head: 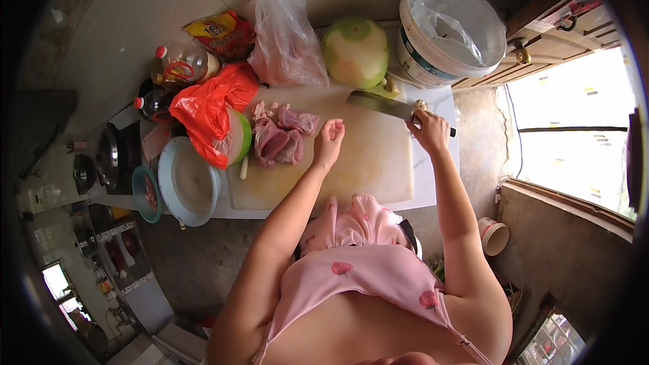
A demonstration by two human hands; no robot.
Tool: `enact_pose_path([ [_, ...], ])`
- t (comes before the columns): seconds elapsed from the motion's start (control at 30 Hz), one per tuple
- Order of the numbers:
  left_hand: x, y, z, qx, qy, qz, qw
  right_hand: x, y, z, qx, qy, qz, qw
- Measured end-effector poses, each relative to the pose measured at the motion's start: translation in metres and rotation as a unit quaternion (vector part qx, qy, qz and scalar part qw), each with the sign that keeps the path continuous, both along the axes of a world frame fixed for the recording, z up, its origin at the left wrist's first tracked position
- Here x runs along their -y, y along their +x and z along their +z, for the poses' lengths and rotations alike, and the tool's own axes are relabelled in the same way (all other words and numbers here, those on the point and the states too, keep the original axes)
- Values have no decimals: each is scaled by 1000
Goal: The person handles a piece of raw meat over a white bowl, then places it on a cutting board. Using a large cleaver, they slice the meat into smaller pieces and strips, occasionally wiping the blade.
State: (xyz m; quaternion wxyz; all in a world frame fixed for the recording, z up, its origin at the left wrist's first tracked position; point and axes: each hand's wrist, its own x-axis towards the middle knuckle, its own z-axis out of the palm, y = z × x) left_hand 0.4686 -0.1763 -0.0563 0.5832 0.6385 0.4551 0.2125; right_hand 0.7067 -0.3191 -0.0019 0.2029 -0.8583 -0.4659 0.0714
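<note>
My right hand (430, 129) grips the handle of a kitchen cleaver (380, 105). Its blade points left over the far right part of a pale plastic cutting board (365, 172). My left hand (328, 144) hovers over the board with loosely curled fingers and nothing visible in it. Just left of that hand lie pieces of raw meat (279, 142), with small pale scraps at their far end. A piece of ginger or similar root (420, 105) sits beside the cleaver's handle, partly hidden by my right hand.
Behind the board stand a partly peeled large green melon (355, 53), a plastic bag (286, 40) and stacked plastic buckets (451, 30). To the left are a cut melon (238, 137) under a red bag (218, 106), bottles (187, 63), a light blue basin (163, 177) and a green bowl (137, 197) holding meat.
</note>
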Motion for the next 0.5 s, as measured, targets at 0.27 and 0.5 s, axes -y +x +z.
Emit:
enact_pose_path([
  [0.27,2,51,39,-130,436,-100,885,21,-21,-5,6,16,0,1000],
  [0.5,6,56,37,-128,425,-50,895,40,-51,-17,-91,-23,-63,994],
])
